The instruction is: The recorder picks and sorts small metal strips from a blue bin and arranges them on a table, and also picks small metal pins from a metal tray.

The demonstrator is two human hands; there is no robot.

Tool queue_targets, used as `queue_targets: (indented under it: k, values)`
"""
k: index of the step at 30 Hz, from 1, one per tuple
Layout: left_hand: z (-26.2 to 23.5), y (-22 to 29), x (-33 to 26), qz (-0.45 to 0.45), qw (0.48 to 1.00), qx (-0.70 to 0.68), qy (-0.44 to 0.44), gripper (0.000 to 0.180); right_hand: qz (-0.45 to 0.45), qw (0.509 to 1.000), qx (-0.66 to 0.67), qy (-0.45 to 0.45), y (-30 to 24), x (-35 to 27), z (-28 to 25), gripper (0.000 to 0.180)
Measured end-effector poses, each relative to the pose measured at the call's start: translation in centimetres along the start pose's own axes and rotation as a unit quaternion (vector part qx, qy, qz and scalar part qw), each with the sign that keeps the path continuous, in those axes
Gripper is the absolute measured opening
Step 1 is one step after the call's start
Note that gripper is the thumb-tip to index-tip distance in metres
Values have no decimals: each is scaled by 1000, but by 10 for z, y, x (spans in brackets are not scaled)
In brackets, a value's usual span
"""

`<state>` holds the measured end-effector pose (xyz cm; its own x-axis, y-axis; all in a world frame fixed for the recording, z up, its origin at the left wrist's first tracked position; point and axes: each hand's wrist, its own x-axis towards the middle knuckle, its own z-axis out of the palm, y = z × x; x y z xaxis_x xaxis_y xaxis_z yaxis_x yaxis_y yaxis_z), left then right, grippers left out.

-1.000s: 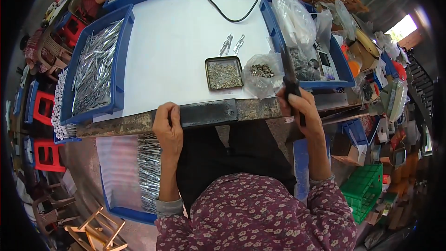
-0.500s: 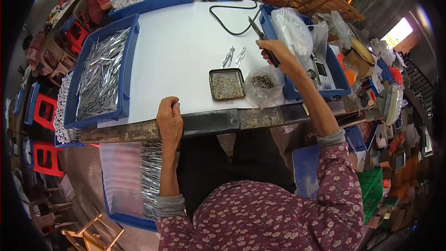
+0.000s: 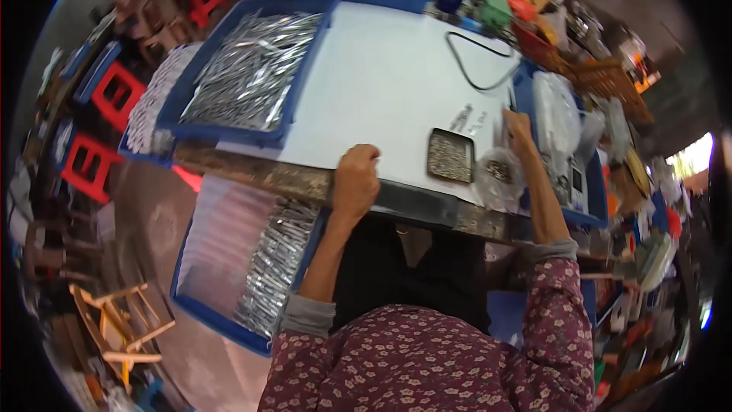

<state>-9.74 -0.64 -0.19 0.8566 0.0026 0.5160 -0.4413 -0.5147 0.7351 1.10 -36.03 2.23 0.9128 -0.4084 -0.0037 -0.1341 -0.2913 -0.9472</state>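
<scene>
My right hand (image 3: 520,131) is closed round a slim dark pair of tweezers (image 3: 512,98), pointed away from me and blurred by motion. It is beside the blue tray on the right, just above a clear plastic bag (image 3: 499,192) of small brown metal bits. Left of that bag stands a square dark tin (image 3: 450,156) full of tiny metal parts. Several slim silver pieces (image 3: 462,117) lie behind the tin on the white sheet. At the table's near edge rests my left hand (image 3: 356,181), its fingers curled in; their inner side is hidden.
A blue tray (image 3: 288,133) heaped with silver strips stands on the left. Another blue tray (image 3: 597,217) at right holds plastic bags. A black cable (image 3: 450,49) loops at the back. Below the table, a blue bin (image 3: 200,317) holds more silver pieces.
The view has turned, so the table appears further right and tilted. My right hand has drawn nearer to the right tray, still holding the tweezers. My left hand stays at the table edge.
</scene>
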Motion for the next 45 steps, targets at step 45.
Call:
queue_targets:
  k: [45]
  values:
    - [-172,-153,178,-139,970,187,66,24,-427,831,-218,-281,-180,-39,261,38]
